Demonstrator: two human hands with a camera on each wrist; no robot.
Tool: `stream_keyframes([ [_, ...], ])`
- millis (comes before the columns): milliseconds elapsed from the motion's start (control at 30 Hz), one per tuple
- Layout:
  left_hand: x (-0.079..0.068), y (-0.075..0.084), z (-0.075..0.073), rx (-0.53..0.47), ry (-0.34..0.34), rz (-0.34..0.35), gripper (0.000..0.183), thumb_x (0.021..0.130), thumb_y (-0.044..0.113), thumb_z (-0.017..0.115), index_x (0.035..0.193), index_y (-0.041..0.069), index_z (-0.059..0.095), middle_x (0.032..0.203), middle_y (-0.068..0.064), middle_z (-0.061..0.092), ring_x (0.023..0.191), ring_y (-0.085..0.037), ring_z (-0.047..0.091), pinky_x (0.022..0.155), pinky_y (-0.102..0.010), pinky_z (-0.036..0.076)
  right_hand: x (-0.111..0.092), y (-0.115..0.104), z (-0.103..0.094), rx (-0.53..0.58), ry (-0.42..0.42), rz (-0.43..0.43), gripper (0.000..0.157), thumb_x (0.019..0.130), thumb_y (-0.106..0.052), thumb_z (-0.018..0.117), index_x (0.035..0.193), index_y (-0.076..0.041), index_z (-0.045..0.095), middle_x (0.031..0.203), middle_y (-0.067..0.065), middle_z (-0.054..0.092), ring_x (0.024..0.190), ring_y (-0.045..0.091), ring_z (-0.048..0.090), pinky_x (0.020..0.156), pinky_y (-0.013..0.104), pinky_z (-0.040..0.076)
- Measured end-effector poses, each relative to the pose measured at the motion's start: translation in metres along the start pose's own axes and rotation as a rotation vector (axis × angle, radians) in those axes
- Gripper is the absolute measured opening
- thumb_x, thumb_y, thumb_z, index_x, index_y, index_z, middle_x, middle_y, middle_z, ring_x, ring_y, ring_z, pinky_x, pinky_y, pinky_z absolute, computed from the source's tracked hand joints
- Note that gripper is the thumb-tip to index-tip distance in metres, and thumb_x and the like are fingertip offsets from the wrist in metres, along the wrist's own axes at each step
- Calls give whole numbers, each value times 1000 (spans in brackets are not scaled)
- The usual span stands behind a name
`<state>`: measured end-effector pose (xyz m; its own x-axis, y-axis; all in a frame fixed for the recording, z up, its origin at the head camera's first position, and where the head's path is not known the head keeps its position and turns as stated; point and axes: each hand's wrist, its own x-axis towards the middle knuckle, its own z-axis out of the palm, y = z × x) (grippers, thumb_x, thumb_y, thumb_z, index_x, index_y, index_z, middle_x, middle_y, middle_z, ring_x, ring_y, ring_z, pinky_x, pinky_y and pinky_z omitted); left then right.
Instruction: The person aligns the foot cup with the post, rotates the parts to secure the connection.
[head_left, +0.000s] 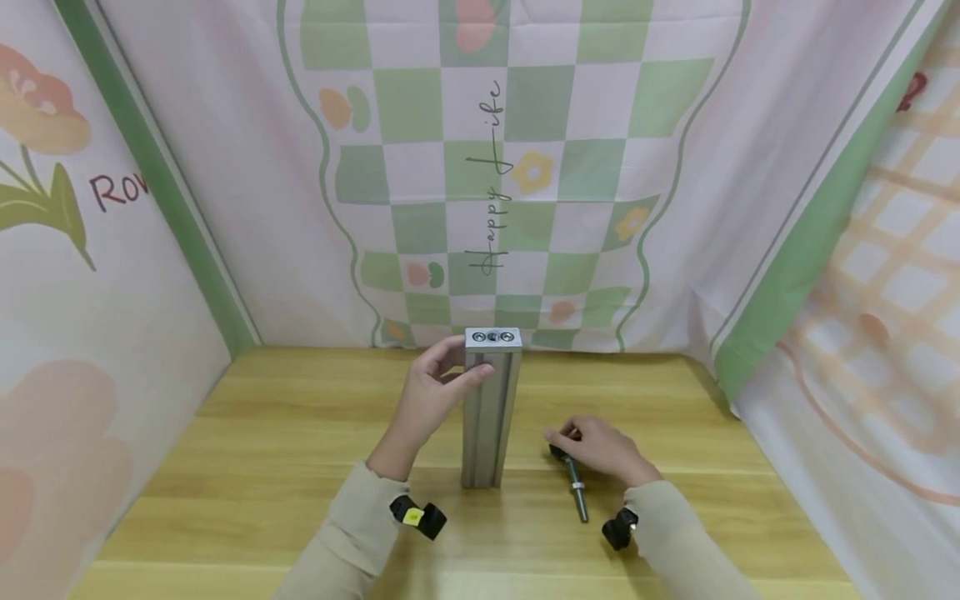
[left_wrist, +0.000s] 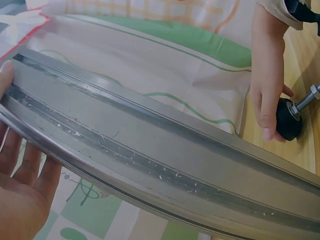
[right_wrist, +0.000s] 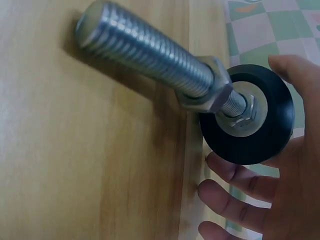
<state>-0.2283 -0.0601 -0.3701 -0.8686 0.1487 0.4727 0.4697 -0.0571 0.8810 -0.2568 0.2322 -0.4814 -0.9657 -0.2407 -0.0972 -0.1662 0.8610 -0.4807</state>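
Note:
An aluminium extrusion profile (head_left: 482, 425) stands upright on the table, its end plate with several round holes facing up. My left hand (head_left: 431, 392) holds it near the top, thumb on the near face and fingers at the left side. In the left wrist view, the profile's (left_wrist: 165, 145) long grooves carry small pale flecks. To the right, a levelling foot (head_left: 577, 487) rests on the table with its threaded rod toward me. My right hand (head_left: 600, 446) grips its round black base (right_wrist: 247, 145) at the rim. A hex nut (right_wrist: 207, 85) sits on the rod.
The wooden table (head_left: 300, 433) meets a checked green-and-white cloth (head_left: 540, 242) behind the profile. Printed cloth walls close off the left and right sides. Each wrist carries a small black camera, the left one (head_left: 418, 517) with a yellow mark.

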Motion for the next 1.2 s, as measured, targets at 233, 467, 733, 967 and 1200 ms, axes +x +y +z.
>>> stream_keyframes([
  [233, -1, -1, -1, -1, -15, -8, 35, 92, 17, 76, 125, 10, 66, 110, -7, 67, 100, -23, 65, 85, -38, 57, 5, 0, 5, 63, -27, -9, 52, 91, -61, 64, 105, -11, 68, 90, -1, 64, 81, 16, 57, 73, 40, 50],
  [467, -1, -2, 0, -13, -15, -46, 37, 92, 18, 76, 126, 11, 65, 111, -7, 67, 101, -23, 64, 88, -37, 55, 8, 2, 6, 141, -41, -50, 39, 96, -47, 65, 105, -9, 69, 89, 0, 63, 79, 16, 55, 72, 38, 48],
  [733, -3, -3, 1, -1, 1, -70, 38, 91, 18, 77, 126, 10, 66, 107, -8, 69, 98, -24, 66, 84, -36, 56, 6, 6, -1, 181, -88, -55, 41, 98, -49, 60, 108, -11, 72, 94, -1, 66, 86, 17, 58, 76, 39, 49],
  [967, -4, -4, 2, -17, 10, -67, 37, 91, 16, 77, 125, 10, 66, 108, -8, 69, 99, -24, 66, 84, -36, 56, 1, 7, -14, 201, -94, -37, 47, 98, -54, 57, 107, -11, 75, 96, 0, 67, 86, 18, 58, 77, 40, 49],
  [1200, -4, -3, 2, -10, 12, -73, 37, 91, 18, 77, 126, 11, 66, 109, -7, 69, 100, -23, 66, 84, -36, 56, -2, 6, -27, 193, -59, -80, 44, 101, -50, 54, 92, -10, 68, 81, 2, 60, 73, 19, 53, 65, 37, 45],
])
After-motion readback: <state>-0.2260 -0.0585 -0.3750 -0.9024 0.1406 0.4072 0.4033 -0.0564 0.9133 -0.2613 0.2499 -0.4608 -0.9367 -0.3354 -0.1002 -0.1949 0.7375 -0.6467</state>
